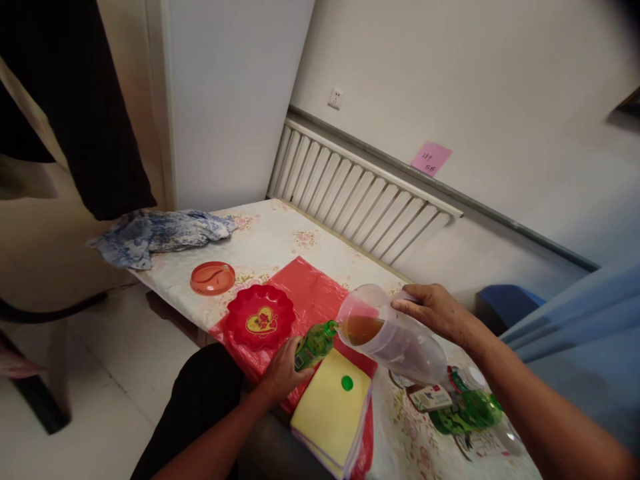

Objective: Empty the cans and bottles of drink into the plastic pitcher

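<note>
My left hand (285,369) is wrapped round a small green bottle (315,347), whose uncapped neck is at the rim of a translucent plastic pitcher (405,347). My right hand (434,312) grips the pitcher by its handle. The pitcher is tilted with its mouth toward the bottle, and brownish-yellow liquid (363,329) lies inside near the mouth. Below the bottle, a green cap (347,383) rests on a stack of yellow cloths or sheets (330,413). A red scalloped plate (261,317) sits on a red plastic sheet (305,287) left of the bottle.
An orange round dish (213,278) and a blue patterned cloth (170,233) are on the table (270,227) at the left. A large green bottle (465,410) lies at the right, under my right forearm. A radiator (350,193) stands behind the table.
</note>
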`<state>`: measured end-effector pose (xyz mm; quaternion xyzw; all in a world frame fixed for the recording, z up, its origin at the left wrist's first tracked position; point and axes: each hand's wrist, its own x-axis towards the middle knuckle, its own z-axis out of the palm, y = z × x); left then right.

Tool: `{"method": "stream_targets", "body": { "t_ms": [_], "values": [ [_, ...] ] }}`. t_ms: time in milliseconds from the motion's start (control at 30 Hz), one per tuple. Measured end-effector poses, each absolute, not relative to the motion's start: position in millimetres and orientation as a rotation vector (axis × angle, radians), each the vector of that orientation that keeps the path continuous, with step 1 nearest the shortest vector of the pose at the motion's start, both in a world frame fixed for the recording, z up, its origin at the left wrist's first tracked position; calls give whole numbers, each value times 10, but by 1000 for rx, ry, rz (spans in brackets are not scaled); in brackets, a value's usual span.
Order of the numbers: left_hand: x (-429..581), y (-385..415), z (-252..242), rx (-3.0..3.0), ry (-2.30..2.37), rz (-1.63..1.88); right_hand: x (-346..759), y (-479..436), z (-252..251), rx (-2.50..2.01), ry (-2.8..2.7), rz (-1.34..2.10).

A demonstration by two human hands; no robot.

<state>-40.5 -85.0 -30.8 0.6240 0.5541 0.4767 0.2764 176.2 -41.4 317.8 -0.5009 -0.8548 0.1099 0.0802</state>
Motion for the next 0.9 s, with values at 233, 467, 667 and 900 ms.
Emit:
{"method": "stream_targets", "body": {
  "t_ms": [233,467,667,900],
  "values": [
    [-408,-839,-336,1690,1478,1307,1765,-396,3172,-1482,-2586,314],
    [-399,-821,-388,1684,1486,1310,1759,-400,3178,-1498,-2591,309],
    [-397,-820,-408,1689,1482,1318,1754,-394,3184,-1492,-2613,301],
    [-399,-827,-384,1696,1484,1321,1728,-413,3206,-1523,-2604,313]
  ]
}}
